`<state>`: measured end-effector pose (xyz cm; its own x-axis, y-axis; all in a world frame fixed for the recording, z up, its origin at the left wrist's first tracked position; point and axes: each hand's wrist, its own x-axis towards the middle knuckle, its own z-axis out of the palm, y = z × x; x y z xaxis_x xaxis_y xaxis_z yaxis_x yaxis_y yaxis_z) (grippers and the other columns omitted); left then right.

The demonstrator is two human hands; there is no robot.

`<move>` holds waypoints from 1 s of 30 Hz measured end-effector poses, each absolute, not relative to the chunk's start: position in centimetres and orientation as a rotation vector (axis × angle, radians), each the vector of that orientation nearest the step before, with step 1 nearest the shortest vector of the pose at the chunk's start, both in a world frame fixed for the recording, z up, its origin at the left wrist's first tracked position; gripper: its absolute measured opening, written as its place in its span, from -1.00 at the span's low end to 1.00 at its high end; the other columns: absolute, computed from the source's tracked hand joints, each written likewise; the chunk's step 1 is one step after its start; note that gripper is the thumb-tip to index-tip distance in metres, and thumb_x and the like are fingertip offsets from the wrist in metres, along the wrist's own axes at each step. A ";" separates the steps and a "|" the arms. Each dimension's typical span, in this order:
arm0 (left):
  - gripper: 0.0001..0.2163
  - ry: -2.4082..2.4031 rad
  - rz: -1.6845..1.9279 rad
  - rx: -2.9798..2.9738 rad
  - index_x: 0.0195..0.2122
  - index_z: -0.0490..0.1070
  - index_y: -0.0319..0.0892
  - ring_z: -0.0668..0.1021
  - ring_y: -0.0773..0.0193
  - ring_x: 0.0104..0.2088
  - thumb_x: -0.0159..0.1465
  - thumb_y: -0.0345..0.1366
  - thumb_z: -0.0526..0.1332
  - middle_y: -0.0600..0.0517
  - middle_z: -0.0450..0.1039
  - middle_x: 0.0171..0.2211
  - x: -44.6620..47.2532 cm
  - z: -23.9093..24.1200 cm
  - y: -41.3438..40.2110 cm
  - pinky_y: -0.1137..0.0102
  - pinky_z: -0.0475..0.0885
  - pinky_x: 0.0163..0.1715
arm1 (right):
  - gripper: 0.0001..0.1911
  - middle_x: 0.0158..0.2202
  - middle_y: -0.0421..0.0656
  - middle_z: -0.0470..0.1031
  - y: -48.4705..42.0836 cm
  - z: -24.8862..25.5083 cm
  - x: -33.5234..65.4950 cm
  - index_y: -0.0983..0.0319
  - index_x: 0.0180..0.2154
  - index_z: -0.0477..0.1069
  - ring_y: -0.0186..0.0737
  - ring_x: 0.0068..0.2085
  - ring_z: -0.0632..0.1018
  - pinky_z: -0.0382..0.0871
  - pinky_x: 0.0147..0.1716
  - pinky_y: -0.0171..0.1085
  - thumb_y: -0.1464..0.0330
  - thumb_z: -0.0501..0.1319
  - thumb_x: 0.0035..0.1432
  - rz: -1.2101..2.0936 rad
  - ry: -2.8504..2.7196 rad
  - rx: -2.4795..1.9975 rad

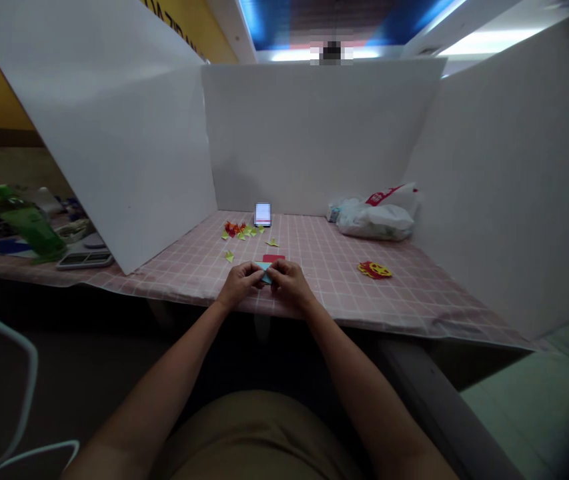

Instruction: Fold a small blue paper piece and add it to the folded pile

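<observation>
A small piece of light blue paper (265, 267) is held between my two hands near the table's front edge. My left hand (239, 283) pinches its left side with thumb and fingers. On the other side my right hand (288, 280) grips it the same way, and the fingers hide part of the paper. Just beyond the hands lies a flat red piece (274, 258), possibly paper. Small yellow folded-paper pieces (273, 243) are scattered behind, one of them at the left (229, 256). A cluster of red and orange folded pieces (234, 229) sits farther back.
A phone (263, 214) stands upright at the back. Toward the right are red and yellow cut-out shapes (375, 269) and a white plastic bag (379, 219). White panels (314, 133) enclose the pink checked tablecloth (324, 300). Outside the left panel are a green bottle (29, 223) and a scale (85, 259).
</observation>
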<state>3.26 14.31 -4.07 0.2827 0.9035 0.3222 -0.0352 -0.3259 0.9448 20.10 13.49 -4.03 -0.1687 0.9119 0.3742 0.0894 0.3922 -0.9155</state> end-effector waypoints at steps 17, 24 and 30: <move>-0.69 0.707 1.232 1.730 -0.16 0.44 -0.15 0.59 0.29 -0.31 0.07 -0.30 0.40 0.05 0.52 -0.28 3.9 -4.7 14.5 0.39 0.48 -0.25 | -0.72 -0.65 -0.29 0.35 13.7 -4.0 20.4 0.20 -0.49 0.31 -0.35 -0.65 0.37 0.24 -0.65 -0.35 0.14 0.26 0.03 1.079 -1.321 -0.917; -0.89 0.762 1.296 1.750 -0.30 0.45 -0.17 0.56 0.29 -0.37 0.20 -0.26 0.28 0.07 0.51 -0.39 3.7 -5.1 14.7 0.38 0.47 -0.29 | -0.72 -0.62 -0.27 0.38 13.6 -3.9 20.0 0.20 -0.52 0.32 -0.36 -0.66 0.36 0.25 -0.66 -0.34 0.17 0.32 -0.05 1.186 -1.315 -0.889; -0.87 0.808 1.318 1.798 -0.29 0.52 -0.15 0.56 0.27 -0.31 0.13 -0.30 0.36 0.05 0.53 -0.34 3.9 -5.0 14.4 0.38 0.46 -0.24 | -0.74 -0.64 -0.30 0.34 13.6 -4.0 20.1 0.20 -0.51 0.32 -0.37 -0.63 0.34 0.19 -0.64 -0.36 0.20 0.32 -0.03 1.184 -1.314 -0.885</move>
